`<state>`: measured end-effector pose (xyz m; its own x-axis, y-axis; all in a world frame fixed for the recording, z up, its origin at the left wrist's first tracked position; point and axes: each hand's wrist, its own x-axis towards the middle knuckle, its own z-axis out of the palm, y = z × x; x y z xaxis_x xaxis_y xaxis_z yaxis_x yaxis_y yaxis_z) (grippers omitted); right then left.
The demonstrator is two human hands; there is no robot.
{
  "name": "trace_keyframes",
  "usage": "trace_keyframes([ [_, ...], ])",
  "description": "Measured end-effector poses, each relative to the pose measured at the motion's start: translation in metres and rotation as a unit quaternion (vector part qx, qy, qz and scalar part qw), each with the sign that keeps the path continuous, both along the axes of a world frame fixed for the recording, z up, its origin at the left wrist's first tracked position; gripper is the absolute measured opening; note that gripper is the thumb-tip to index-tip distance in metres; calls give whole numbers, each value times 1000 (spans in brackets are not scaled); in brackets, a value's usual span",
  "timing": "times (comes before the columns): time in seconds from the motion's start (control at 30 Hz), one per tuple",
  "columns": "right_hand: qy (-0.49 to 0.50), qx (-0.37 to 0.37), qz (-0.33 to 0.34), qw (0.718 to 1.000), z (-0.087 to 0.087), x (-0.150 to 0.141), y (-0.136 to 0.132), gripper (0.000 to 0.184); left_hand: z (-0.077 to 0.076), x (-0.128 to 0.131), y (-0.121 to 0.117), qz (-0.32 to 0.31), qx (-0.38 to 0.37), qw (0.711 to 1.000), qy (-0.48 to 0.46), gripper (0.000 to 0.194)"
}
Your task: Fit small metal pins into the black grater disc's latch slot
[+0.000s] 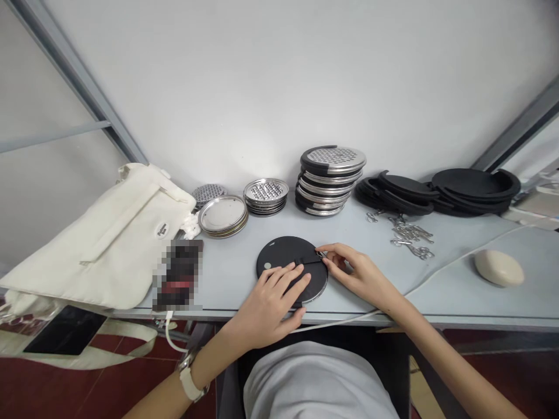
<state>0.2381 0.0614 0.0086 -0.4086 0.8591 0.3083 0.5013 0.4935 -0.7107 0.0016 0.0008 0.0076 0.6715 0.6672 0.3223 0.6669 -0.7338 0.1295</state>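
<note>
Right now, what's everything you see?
disc: one, black, centre
clip: one, silver, right fingertips
loose clips: several, silver, right
disc piles: three, silver, back
tall stack: one, silver/black, back
covers: several, black, right
oval object: one, cream, right
bag: one, cream, left
blurred object: one, dark, left
panel: one, black, left
cable: uncounted, white, desk
desk: one, grey, middle
wall: one, white, behind
shirt: one, whitish, below
watch: one, white, wrist
left hand: one, on disc
right hand: one, at clip

Cream bag (pixel 126 238), pale rounded object (pixel 499 268)
</note>
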Motion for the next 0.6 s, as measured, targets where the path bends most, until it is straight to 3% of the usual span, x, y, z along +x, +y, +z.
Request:
trace_keyframes([
  [0.6, -16, 7, 5, 1000, 0, 0, 1, 24, -1, 0, 0, 1, -5, 1000, 9, 53],
])
